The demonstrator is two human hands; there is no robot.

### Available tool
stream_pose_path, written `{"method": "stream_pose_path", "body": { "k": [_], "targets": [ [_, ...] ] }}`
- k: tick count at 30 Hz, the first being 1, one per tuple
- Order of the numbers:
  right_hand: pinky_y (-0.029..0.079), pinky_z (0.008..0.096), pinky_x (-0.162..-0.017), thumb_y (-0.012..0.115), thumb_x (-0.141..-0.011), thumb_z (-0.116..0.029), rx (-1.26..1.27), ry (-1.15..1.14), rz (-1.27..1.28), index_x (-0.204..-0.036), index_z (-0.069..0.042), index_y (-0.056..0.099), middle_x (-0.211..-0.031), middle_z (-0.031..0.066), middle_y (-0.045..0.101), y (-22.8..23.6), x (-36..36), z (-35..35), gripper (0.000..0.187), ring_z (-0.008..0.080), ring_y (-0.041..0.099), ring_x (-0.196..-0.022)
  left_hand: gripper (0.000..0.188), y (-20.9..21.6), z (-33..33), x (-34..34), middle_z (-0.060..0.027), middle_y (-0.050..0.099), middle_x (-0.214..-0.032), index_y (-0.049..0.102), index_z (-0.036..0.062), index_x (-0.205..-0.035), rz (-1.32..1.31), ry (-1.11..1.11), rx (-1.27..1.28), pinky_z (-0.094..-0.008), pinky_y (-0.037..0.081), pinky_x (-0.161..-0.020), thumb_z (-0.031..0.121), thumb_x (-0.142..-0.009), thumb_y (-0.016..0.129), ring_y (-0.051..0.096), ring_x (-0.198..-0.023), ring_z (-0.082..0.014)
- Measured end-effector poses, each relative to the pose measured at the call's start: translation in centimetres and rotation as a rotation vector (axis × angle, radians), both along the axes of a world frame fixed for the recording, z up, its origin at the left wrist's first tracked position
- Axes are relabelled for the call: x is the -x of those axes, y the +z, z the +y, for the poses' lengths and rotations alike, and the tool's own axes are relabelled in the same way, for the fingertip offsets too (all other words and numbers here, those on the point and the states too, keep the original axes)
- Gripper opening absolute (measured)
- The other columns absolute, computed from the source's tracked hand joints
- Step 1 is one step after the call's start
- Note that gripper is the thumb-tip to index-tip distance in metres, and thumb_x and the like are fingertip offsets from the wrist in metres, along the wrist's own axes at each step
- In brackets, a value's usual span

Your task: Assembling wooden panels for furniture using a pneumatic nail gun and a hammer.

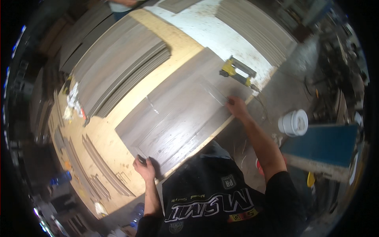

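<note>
In the head view, the grey-brown panel (pixel 179 104) stretches between my hands; my left hand (pixel 145 170) pinches a small dark object (pixel 141 159), my right hand (pixel 237 108), grip I cannot tell, probably steadies the edge; the nail gun (pixel 239 72) rests just beyond it, likely for easy reach

A pale wooden counter (pixel 179 35) is carrying a stack of grey-brown panels (pixel 118 59); a framed panel (pixel 177 114) is lying along the near edge, and narrow strips (pixel 101 161) and a crumpled white wad (pixel 73 98) are resting toward the left.
</note>
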State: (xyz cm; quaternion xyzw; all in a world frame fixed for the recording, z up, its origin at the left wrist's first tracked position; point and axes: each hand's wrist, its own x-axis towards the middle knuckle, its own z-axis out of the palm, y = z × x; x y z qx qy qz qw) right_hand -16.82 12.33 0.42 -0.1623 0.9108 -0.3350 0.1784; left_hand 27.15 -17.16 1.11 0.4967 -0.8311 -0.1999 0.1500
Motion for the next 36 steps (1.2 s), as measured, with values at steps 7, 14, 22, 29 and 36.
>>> {"method": "stream_pose_path", "body": {
  "k": [7, 14, 22, 29, 36],
  "targets": [
    [0.056, 0.039, -0.091, 0.076, -0.085, -0.025, -0.04, 0.05, 0.023, -0.116, -0.007, 0.072, -0.11, 0.0141, 0.074, -2.8, 0.6, 1.2, 0.037, 0.0276, 0.071, -0.103, 0.053, -1.2, 4.7, -2.7, -0.027, 0.061, -0.116, 0.052, -0.012, -0.134, 0.115, 0.397, -0.279, -0.0419, 0.05, -0.097, 0.012, -0.089, 0.068, 0.063, -0.106, -0.0357],
    [0.051, 0.0399, -0.097, 0.075, -0.086, -0.026, -0.11, 0.067, -0.162, -0.121, -0.003, 0.068, -0.115, 0.0175, 0.07, -1.6, -2.7, 8.4, 0.043, 0.0316, 0.066, -0.112, 0.046, -1.0, 11.1, -7.1, -0.0249, 0.064, -0.124, 0.057, -0.0053, -0.132, 0.186, 0.453, -0.375, -0.0415, 0.05, -0.099, 0.014, -0.092, 0.067, 0.065, -0.112, -0.0358],
    [0.05, 0.0348, -0.098, 0.069, -0.093, -0.012, 0.189, 0.146, -0.214, -0.128, 0.002, 0.063, -0.118, 0.0123, 0.069, -4.4, -3.2, 16.8, 0.039, 0.0237, 0.065, -0.11, 0.037, 1.5, 16.8, -10.4, -0.0147, 0.07, -0.118, 0.063, -0.0024, -0.13, 0.411, 0.568, -0.653, -0.033, 0.051, -0.093, 0.014, -0.096, 0.065, 0.066, -0.104, -0.0203],
    [0.048, 0.0281, -0.087, 0.062, -0.099, -0.013, 0.47, 0.288, -0.393, -0.129, 0.004, 0.064, -0.107, 0.0057, 0.068, 13.6, 1.2, 9.6, 0.035, 0.0162, 0.062, -0.098, 0.059, 15.7, 10.2, -11.0, -0.0109, 0.066, -0.115, 0.063, -0.004, -0.13, 0.525, 0.484, -0.916, -0.0376, 0.052, -0.09, 0.048, -0.104, 0.05, 0.064, -0.099, -0.0208],
    [0.049, 0.034, -0.097, 0.067, -0.093, -0.026, 0.405, 0.212, -0.001, -0.127, 0.003, 0.065, -0.115, 0.0146, 0.071, 9.4, 5.1, -7.0, 0.045, 0.0251, 0.066, -0.11, 0.064, 8.8, 0.6, -4.2, -0.0172, 0.061, -0.131, 0.054, -0.002, -0.141, 0.759, 0.421, -0.578, -0.041, 0.044, -0.105, 0.051, -0.106, 0.043, 0.057, -0.122, -0.026]
  ]
}}
